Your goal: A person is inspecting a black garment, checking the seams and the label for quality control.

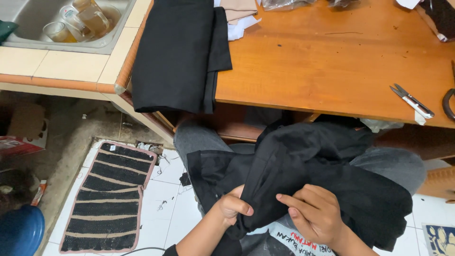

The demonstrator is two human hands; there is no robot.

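A crumpled black garment lies across my lap, below the table's front edge. My left hand is closed around a fold of it at the lower left. My right hand rests on the cloth beside it, fingers pressing and pinching the same fold. The two hands are almost touching. Grey trousers show beneath the cloth.
A wooden table stands ahead with a folded black cloth hanging over its left end, thread snips at the right and a beige cloth. A sink with glasses is far left. A striped mat and a blue bucket are on the floor.
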